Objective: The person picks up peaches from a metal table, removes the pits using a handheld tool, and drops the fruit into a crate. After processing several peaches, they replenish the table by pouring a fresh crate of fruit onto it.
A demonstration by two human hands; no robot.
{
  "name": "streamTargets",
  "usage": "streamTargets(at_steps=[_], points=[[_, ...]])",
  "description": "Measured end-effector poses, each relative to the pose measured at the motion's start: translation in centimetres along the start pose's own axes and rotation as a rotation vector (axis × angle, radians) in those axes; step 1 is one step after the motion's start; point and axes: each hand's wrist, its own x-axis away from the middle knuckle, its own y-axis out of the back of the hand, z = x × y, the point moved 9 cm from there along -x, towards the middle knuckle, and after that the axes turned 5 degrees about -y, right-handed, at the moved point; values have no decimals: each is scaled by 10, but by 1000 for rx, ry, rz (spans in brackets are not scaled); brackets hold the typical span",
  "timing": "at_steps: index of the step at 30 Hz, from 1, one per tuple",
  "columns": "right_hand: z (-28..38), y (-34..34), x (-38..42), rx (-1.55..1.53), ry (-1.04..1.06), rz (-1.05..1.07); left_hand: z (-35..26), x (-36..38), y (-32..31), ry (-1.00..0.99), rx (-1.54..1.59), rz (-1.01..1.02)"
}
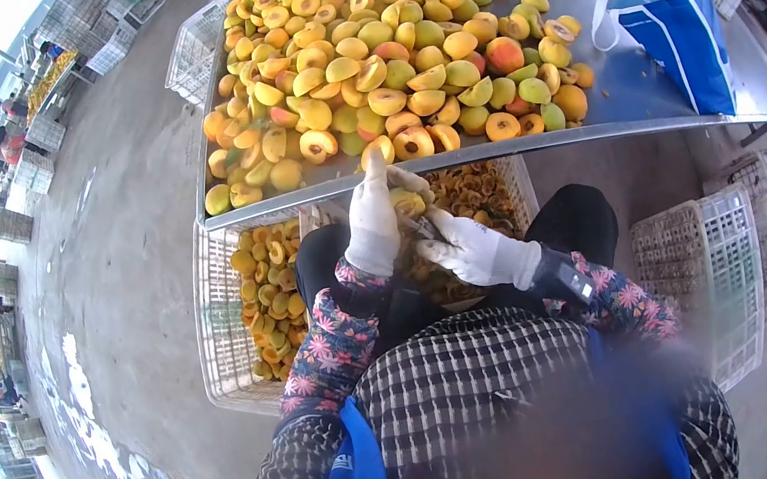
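My left hand [372, 219], in a white glove, is closed around a yellow peach half [408, 203] just past the table's near edge. Gripped in my gloved right hand [479, 249] is a small metal pitting tool [424, 228], its tip against the peach. The fingers partly hide the tool's exact shape. Beyond my hands, a large heap of halved and whole peaches [372, 49] covers much of the metal table [622, 88]. Below them, a crate [523, 191] holds brownish pits and scraps.
To the left below the table stands a white crate [216, 328] of peach halves. A blue-and-white bag [680, 38] lies on the table's right side. White plastic crates [701, 288] stand at my right. Stacked crates and people at other tables are far left.
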Motion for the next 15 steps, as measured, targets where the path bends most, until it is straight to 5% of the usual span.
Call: streamTargets(at_steps=[4, 9, 15], points=[[2, -19, 11, -618, -421, 187, -7, 8, -6, -106, 104, 39], [1, -23, 16, -830, -488, 223, -4, 7, -3, -115, 163, -27], [-5, -29, 20, -1097, -490, 331, 10, 8, -6, 109, 222, -58]])
